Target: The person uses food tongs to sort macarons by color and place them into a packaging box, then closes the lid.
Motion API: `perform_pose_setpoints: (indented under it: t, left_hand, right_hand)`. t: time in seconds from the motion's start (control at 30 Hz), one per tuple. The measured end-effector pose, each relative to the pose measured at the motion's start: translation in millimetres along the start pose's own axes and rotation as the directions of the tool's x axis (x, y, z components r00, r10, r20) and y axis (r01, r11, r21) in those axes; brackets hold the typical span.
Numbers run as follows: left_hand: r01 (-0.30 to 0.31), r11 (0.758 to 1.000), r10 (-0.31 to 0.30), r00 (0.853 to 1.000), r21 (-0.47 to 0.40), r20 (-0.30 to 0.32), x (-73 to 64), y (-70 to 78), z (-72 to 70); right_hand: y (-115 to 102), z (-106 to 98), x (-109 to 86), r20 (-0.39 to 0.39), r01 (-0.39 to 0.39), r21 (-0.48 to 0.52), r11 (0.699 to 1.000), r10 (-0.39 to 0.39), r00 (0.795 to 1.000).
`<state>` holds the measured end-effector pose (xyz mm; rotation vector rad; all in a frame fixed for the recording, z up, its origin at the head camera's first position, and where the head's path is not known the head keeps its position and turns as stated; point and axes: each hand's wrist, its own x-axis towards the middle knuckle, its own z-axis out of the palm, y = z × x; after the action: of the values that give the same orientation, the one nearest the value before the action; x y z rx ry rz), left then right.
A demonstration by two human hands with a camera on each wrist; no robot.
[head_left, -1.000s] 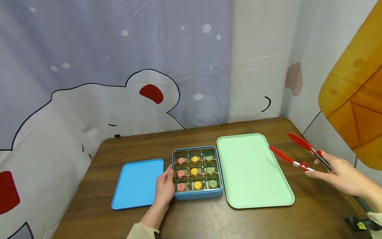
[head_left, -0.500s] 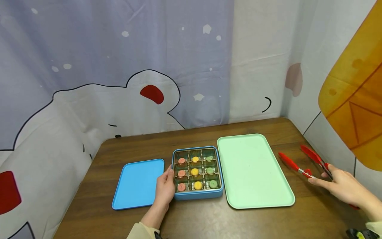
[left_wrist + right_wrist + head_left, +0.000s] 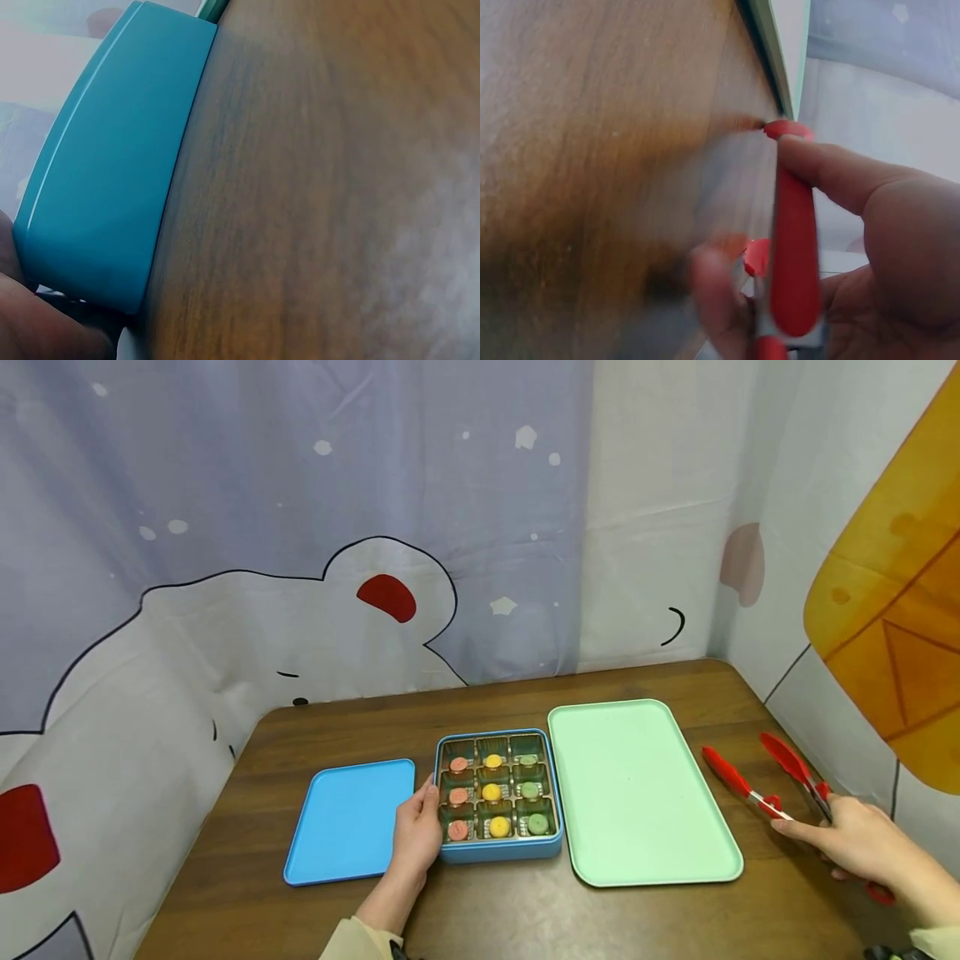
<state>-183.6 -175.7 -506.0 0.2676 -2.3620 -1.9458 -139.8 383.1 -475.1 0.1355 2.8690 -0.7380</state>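
Note:
My left hand (image 3: 417, 833) holds the left side of a blue box (image 3: 501, 852) on the wooden table. In the left wrist view, fingers (image 3: 45, 326) lie at a corner of that box. Its clear insert has nine-pocket-style rows, with small round pink pieces (image 3: 458, 796), yellow pieces (image 3: 492, 792) and green pieces (image 3: 530, 791), one per pocket. At the table's right side, my right hand (image 3: 873, 843) holds red-tipped tongs (image 3: 726, 768), their arms spread apart and low over the table. The right wrist view shows the thumb on a red grip (image 3: 793, 262); another finger is blurred.
Left of the box lies a flat blue tray (image 3: 348, 822). A pale green tray (image 3: 645, 793) sits right beside the box, between it and the tongs. A printed curtain (image 3: 450, 527) hangs behind the wooden table (image 3: 517, 910).
My right hand has moved right and down with the tongs, away from above the green tray's edge. The left hand, the box and its pieces stay in place.

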Motion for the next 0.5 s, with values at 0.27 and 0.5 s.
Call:
perform_pose_setpoints:
  t: [0.27,0.5]
  left_hand:
    - [0.013,1.000,-0.013,1.000,-0.002,-0.002,0.8,-0.3,-0.4]
    - [0.026,1.000,-0.026,1.000,0.008,-0.001,2.3,0.6,-1.7]
  right_hand:
    - [0,-2,-3.4,-0.030,0.021,-0.136,0.990,-0.026,0.999]
    - [-5,-14,-5.6,-0.067,0.058,-0.162,0.985,-0.070,0.995]
